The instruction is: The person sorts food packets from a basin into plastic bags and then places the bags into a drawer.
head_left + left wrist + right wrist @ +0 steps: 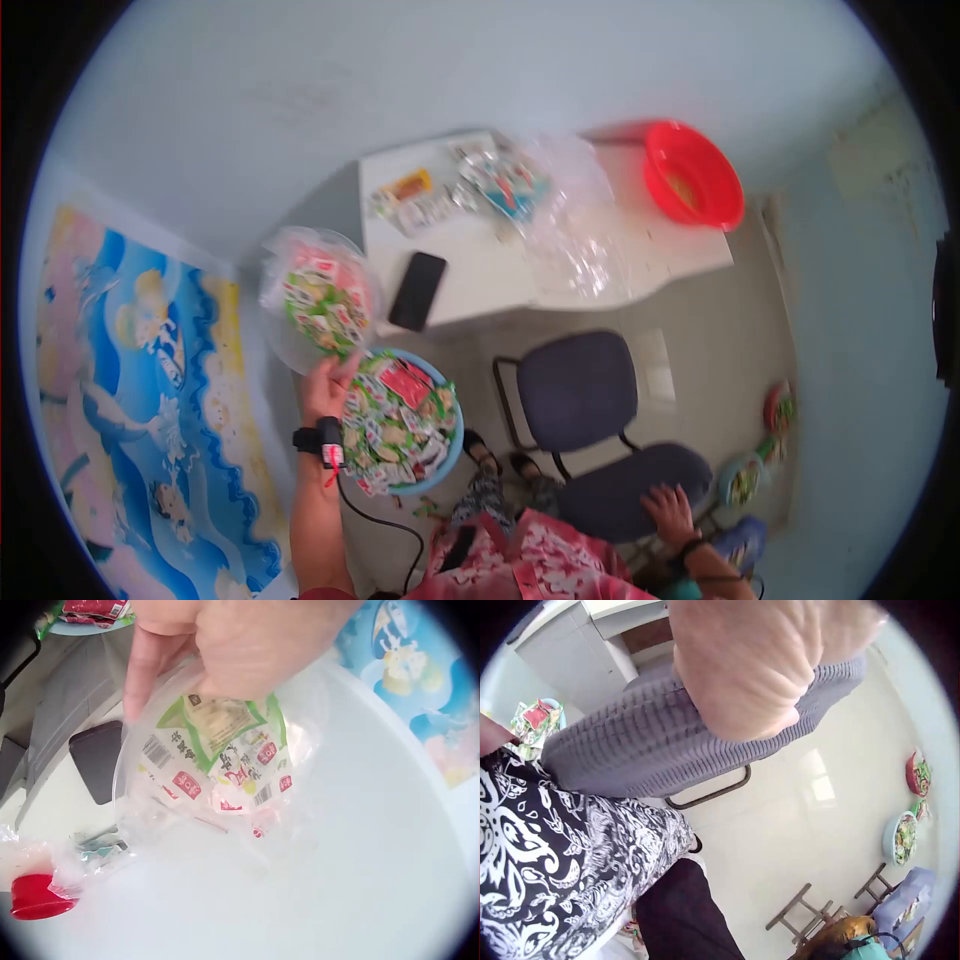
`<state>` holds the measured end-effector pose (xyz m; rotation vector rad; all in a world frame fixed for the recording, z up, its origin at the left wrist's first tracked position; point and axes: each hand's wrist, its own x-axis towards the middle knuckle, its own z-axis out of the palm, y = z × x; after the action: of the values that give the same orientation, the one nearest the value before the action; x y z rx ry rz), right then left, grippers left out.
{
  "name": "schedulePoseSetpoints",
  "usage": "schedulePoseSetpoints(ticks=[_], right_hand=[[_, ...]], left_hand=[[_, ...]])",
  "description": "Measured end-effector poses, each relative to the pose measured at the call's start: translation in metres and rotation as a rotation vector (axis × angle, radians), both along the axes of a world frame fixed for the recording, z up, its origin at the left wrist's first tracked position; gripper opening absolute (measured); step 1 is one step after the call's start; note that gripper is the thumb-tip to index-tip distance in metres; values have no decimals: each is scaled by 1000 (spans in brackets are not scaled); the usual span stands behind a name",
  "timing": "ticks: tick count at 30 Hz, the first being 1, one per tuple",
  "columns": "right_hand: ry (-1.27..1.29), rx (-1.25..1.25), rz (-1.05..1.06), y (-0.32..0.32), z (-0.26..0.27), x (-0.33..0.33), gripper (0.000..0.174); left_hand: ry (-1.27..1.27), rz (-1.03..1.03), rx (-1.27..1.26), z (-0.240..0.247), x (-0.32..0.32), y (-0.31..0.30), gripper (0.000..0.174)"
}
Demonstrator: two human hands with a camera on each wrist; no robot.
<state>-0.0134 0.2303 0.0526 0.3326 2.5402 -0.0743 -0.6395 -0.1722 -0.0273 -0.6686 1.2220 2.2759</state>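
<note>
At the left of the head view, my left hand [328, 388] grips the rim of a clear round container [285, 335] lined with a plastic bag and holding small green and white packets [325, 310]. In the left wrist view the fingers of the left hand [217, 645] curl over the rim, above the packets [225, 757]. Just below it stands a light blue basin [458, 440] heaped with similar packets [395, 435]. My right hand [672, 510] rests on the dark chair [620, 490], its fingers spread; in the right wrist view this hand [750, 667] lies over the ribbed chair fabric [645, 742].
On the white table [480, 275] are a black phone [418, 290], packets, clear plastic bags [585, 240] and a red basin [725, 185]. A second chair seat [578, 390] stands before it. Small basins [742, 480] and wooden stools [802, 911] are at the right.
</note>
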Motion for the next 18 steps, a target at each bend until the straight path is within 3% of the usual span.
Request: schedulePoseSetpoints(ticks=[7,13,18], right_hand=[[-133,-3,6,5,-7,4,57],[-228,32,114,4,-4,-9,57],[-166,-38,209,0,-3,-1,58]], left_hand=[[-82,-51,-68,8,32,13,29],[-57,-94,-56,26,50,1,21],[-14,-109,-35,39,61,-3,23]])
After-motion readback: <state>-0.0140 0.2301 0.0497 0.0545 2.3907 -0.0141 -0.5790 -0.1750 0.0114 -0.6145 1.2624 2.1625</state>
